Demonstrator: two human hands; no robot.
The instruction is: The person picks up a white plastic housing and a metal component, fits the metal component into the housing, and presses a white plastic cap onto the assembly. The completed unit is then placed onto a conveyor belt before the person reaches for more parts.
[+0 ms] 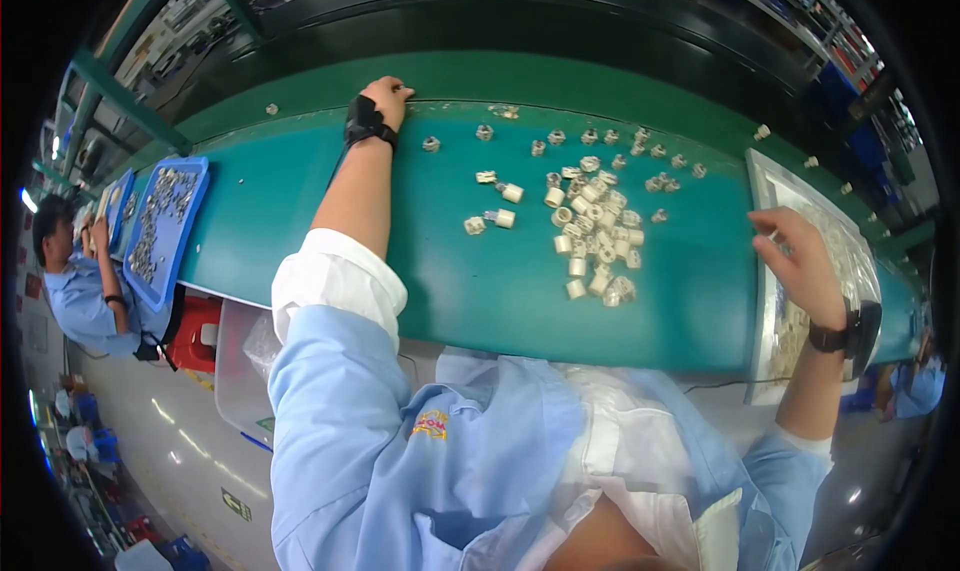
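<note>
My left hand [388, 98] reaches to the far edge of the green work surface, its fingers curled together. Whatever they may hold is too small to make out. My right hand [802, 261] hovers at the near side of a pale tray [757, 271] at the right, thumb and fingers apart with nothing between them. Between my hands lies a loose pile of small cream-white cylindrical parts [600, 233]. Beyond the pile, small metallic-looking pieces [557, 137] are spread in loose rows. Left of it, two white parts [511, 193] have purplish ends.
A clear plastic bag [815, 221] lies in the right tray. At the left, a blue tray [197, 196] holds many small metal pieces, with a co-worker [85, 291] beyond it. A green ledge [600, 81] with a few scattered parts runs along the far side.
</note>
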